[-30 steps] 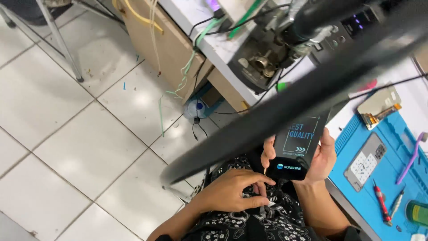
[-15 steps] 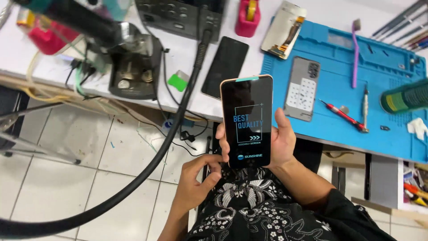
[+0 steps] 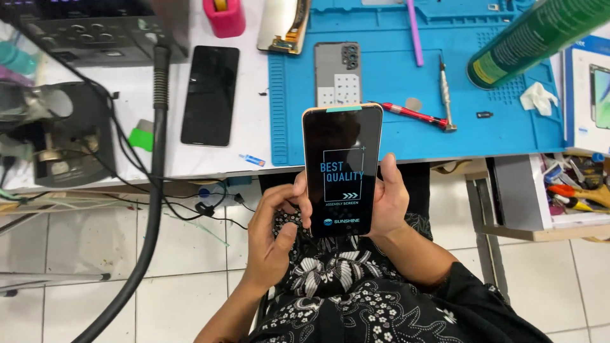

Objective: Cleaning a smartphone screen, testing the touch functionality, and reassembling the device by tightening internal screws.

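Black phone [image 3: 341, 168] upright, long axis twd desk | right hand [image 3: 389, 198] grips edge | left hand [image 3: 272, 236] fingers on lower edge

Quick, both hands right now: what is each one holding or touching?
Left hand: fingers curled, fingertips touching the lower left edge of the phone screen.
Right hand: closed around the phone screen, holding it upright by its right side.
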